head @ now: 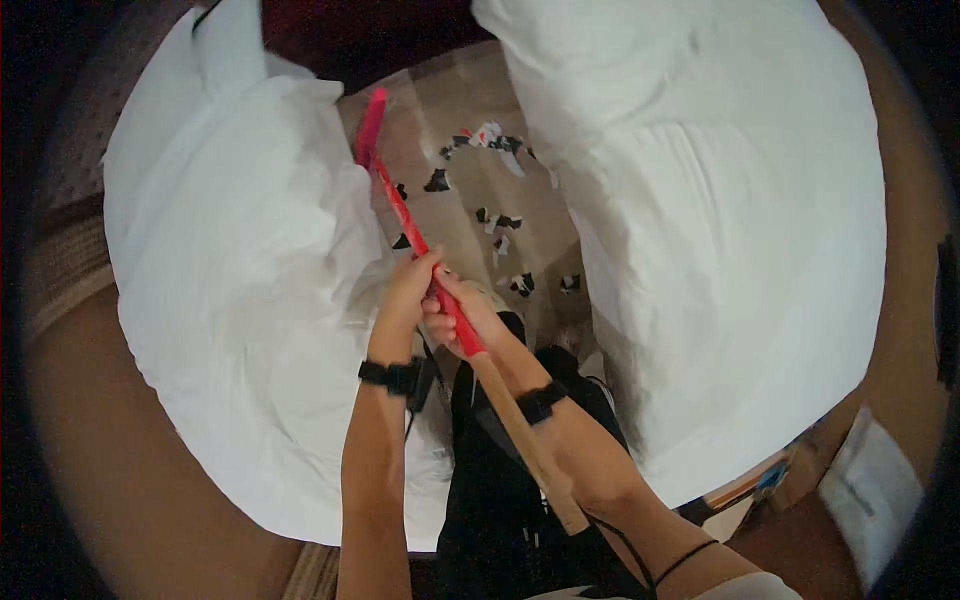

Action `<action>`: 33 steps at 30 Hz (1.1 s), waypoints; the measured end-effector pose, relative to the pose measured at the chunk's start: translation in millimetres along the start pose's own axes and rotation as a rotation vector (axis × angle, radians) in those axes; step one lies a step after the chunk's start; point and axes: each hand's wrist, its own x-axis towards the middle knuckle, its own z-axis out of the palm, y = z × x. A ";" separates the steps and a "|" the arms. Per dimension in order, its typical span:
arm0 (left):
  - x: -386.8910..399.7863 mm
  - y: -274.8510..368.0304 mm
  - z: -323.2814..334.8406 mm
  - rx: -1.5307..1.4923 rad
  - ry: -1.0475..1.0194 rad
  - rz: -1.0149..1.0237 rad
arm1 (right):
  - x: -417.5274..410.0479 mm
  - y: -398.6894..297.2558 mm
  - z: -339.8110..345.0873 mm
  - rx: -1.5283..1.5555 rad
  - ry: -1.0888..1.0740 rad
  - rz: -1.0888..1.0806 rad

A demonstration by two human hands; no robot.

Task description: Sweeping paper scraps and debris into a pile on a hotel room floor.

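My left hand [411, 289] and my right hand [465, 311] both grip a long handle [400, 210], red on its upper part and bare wood at its lower end. The handle slants from upper left to lower right in front of my body. At its far end is a pinkish-red head [370, 127], close to the edge of the left bed; whether it is a broom or another tool I cannot tell. Torn black and white scraps [437, 181] lie scattered on the floor beyond my hands, with a denser cluster [487, 136] farther off.
A bed with white bedding [247, 262] stands on the left and another [735, 247] on the right. Between them runs a narrow strip of light floor [457, 97], where I stand. A whitish sheet or packet [874, 495] lies at the lower right.
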 end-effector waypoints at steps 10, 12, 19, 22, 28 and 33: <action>-17.7 -241.1 91.8 0.287 0.088 -0.215 | -341.8 41.3 -107.4 0.206 0.402 0.213; -79.4 -283.6 141.8 0.244 -0.112 -0.220 | -416.8 46.1 -119.6 0.047 0.558 0.225; -180.0 -312.7 157.1 0.132 -0.204 -0.438 | -507.1 97.3 -121.0 -0.232 0.622 0.341; -150.8 -262.3 121.8 0.218 -0.305 -0.213 | -460.6 92.2 -113.4 -0.367 0.490 0.174; -52.4 -192.1 124.4 0.336 -0.102 0.193 | -243.8 34.5 -139.7 -0.551 0.332 -0.263; -5.6 -204.6 120.5 0.657 -0.058 0.173 | -182.7 51.2 -192.9 0.103 0.044 -0.208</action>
